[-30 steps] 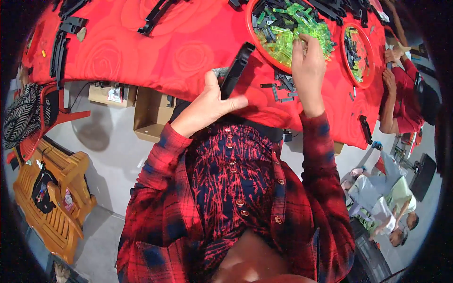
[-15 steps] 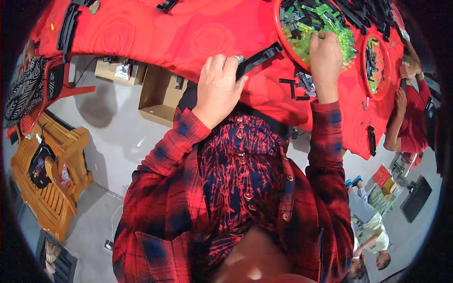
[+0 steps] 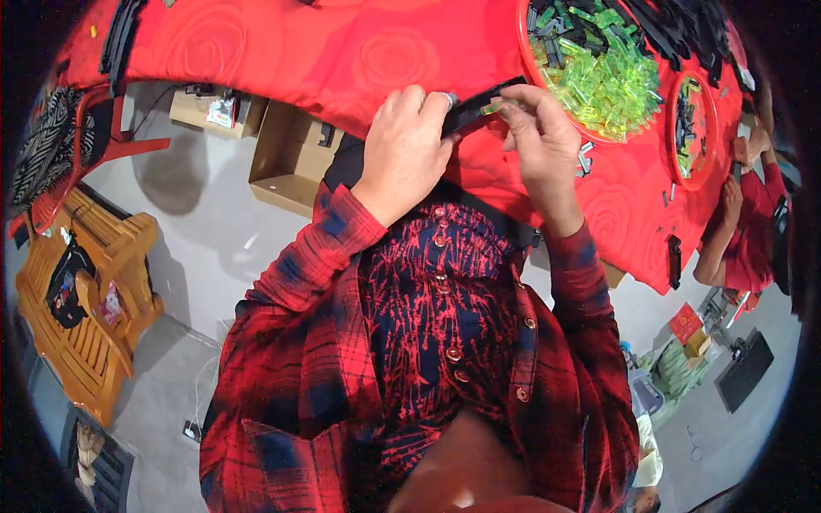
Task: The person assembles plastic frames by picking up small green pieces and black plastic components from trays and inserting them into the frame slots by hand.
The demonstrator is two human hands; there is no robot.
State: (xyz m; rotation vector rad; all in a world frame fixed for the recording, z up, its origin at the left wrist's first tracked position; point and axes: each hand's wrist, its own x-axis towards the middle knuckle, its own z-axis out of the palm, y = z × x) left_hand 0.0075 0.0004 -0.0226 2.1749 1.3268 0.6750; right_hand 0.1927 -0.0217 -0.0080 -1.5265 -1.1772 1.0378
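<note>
My left hand (image 3: 404, 145) is closed around one end of a long black plastic strip (image 3: 469, 113), which slants up to the right above the red cloth. A small clear green plastic piece (image 3: 491, 109) is pinched between the thumb and fingers of my right hand (image 3: 544, 141). That piece is right at the strip; whether it touches cannot be made out. Just beyond my right hand stands a round red tray (image 3: 523, 53), heaped with yellow-green translucent pieces (image 3: 603, 90) and black ones (image 3: 554, 53).
A smaller red tray (image 3: 711, 128) with dark and green pieces stands farther right. Long black strips (image 3: 120, 47) lie at the far left, with more (image 3: 663, 30) behind the trays. Another person's hand (image 3: 753, 144) is at the right edge. A cardboard box (image 3: 286, 162) sits below the table.
My right hand has come out of the large tray, leftward to the black strip, with a green piece in its fingers. My left hand keeps its hold on the strip.
</note>
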